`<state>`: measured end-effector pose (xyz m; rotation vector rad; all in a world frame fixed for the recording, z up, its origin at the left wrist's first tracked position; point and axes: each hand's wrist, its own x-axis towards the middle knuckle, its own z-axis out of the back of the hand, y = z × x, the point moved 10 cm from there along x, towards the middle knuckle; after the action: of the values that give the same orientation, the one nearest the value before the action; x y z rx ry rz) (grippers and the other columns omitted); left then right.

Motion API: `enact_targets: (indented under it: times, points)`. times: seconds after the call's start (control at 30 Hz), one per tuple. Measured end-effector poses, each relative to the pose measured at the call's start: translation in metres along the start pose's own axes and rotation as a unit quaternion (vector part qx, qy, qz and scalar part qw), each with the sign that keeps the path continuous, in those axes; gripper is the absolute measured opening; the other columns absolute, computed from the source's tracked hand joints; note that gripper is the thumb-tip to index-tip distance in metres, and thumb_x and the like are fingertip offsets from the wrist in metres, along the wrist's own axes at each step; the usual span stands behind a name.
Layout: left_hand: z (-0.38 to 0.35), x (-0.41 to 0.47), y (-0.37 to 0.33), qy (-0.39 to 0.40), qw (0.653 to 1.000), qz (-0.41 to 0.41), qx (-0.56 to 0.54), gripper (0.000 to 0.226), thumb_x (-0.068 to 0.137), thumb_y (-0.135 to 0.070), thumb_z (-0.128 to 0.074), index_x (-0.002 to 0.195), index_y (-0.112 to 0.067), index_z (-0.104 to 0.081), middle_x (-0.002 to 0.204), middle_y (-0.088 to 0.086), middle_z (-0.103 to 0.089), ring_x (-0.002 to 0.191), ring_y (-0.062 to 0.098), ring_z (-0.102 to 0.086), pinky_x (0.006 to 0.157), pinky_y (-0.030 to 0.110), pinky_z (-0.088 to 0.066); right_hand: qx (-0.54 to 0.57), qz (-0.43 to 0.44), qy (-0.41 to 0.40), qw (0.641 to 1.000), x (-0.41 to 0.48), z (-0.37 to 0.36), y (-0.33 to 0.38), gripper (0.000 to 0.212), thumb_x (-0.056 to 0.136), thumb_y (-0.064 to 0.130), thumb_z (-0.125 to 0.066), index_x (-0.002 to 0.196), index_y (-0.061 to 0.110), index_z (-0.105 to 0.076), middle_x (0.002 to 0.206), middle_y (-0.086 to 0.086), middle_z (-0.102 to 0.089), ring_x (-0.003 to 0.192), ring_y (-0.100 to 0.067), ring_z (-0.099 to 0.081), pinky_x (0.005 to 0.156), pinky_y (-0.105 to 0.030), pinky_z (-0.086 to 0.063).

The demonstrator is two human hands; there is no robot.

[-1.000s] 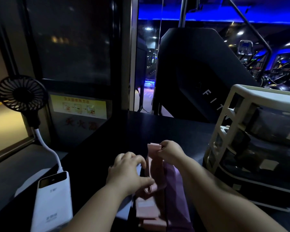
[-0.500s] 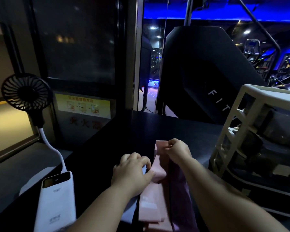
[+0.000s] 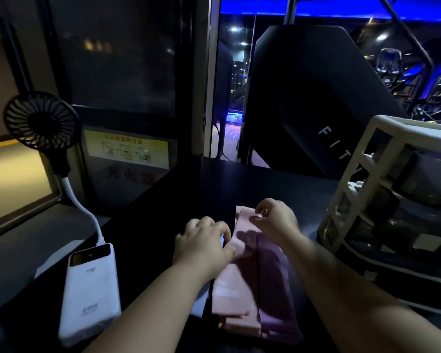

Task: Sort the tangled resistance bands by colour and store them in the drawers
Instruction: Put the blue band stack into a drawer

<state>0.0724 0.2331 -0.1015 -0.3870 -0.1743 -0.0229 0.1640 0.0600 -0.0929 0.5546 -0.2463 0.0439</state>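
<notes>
Head view, left to right: your small fan [image 3: 41, 121] stands at the far left, its white neck curving down to the white power bank [image 3: 90, 291] on the dark desk [image 3: 201, 184]. Next comes your left hand [image 3: 203, 245], fingers curled and thumb pressed on the near-left edge of the pink bands [image 3: 236, 281], pinning them flat to the desk. Just beside those, touching along one long edge, lie the purple bands [image 3: 275, 284]. Your right hand [image 3: 278, 220] pinches the far end of the pink bands between thumb and fingers. At the far right sits the white drawer unit [image 3: 392, 215]; its contents are too dark to make out.

These bands look thin, soft and light, likely a bit rubbery and prone to clinging together. Take them by the short ends and lift the whole flat stack, or the layers may slide apart and flop.
</notes>
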Motion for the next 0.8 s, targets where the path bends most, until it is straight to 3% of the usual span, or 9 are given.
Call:
enact_targets:
  times: [0.07,0.13,0.27,0.43,0.57,0.67,0.8]
  points:
    - [0.000,0.000,0.000,0.000,1.000,0.004,0.002,0.024,0.086,-0.057,-0.053,0.100,-0.038,-0.053,0.119,-0.012,-0.046,0.124,0.018,-0.035,0.092,0.037,-0.033,0.029,0.049,0.034,0.998,-0.021,0.007,0.013,0.021,0.079,0.029,-0.076,0.070,0.029,-0.057,0.074,0.009,-0.056,0.070,-0.008,-0.053,0.056,-0.019,-0.034]
    - [0.000,-0.001,0.000,0.000,1.000,0.004,0.010,0.024,0.086,-0.057,-0.053,0.102,-0.038,-0.053,0.119,-0.011,-0.046,0.124,0.019,-0.035,0.092,0.037,-0.033,0.061,0.091,0.119,0.987,-0.047,0.003,0.025,0.020,0.076,0.029,-0.080,0.069,0.025,-0.063,0.065,0.009,-0.059,0.058,-0.002,-0.049,0.058,-0.019,-0.037]
    - [0.001,-0.002,-0.002,0.004,1.000,0.004,0.009,0.023,0.084,-0.052,-0.058,0.102,-0.038,-0.053,0.117,-0.011,-0.045,0.123,0.018,-0.035,0.089,0.037,-0.032,0.033,0.182,0.274,0.944,-0.105,-0.013,0.047,0.013,0.074,0.025,-0.083,0.080,0.025,-0.071,0.075,0.007,-0.068,0.066,0.000,-0.054,0.067,-0.022,-0.046]
    - [0.000,-0.005,-0.002,0.005,1.000,0.007,0.015,0.024,0.084,-0.051,-0.058,0.104,-0.038,-0.053,0.120,-0.009,-0.045,0.125,0.019,-0.033,0.090,0.037,-0.032,0.026,0.191,0.357,0.914,-0.141,-0.027,0.053,0.026,0.069,0.026,-0.088,0.081,0.035,-0.067,0.078,0.017,-0.064,0.073,0.013,-0.057,0.073,-0.010,-0.045]
    - [0.000,-0.005,-0.001,0.008,1.000,0.010,0.019,0.025,0.084,-0.050,-0.058,0.106,-0.038,-0.054,0.122,-0.008,-0.045,0.126,0.020,-0.033,0.090,0.037,-0.032,0.037,0.189,0.379,0.905,-0.148,-0.026,0.053,0.030,0.071,0.022,-0.088,0.082,0.040,-0.067,0.081,0.019,-0.064,0.085,0.010,-0.061,0.082,-0.010,-0.047]
    - [0.000,-0.004,-0.001,0.010,1.000,0.014,0.022,0.023,0.085,-0.050,-0.057,0.105,-0.039,-0.053,0.124,-0.007,-0.045,0.126,0.021,-0.034,0.090,0.038,-0.033,0.014,0.211,0.371,0.904,-0.148,-0.025,0.054,0.029,0.074,0.024,-0.085,0.101,0.025,-0.076,0.085,0.019,-0.064,0.100,-0.002,-0.064,0.090,-0.019,-0.049]
    - [-0.001,-0.004,-0.001,0.012,1.000,0.017,0.021,0.021,0.085,-0.050,-0.056,0.103,-0.040,-0.053,0.125,-0.008,-0.045,0.126,0.021,-0.033,0.092,0.039,-0.034,-0.004,0.236,0.312,0.920,-0.147,-0.024,0.055,0.024,0.078,0.031,-0.081,0.100,0.023,-0.076,0.081,0.019,-0.062,0.086,-0.001,-0.061,0.079,-0.017,-0.049]
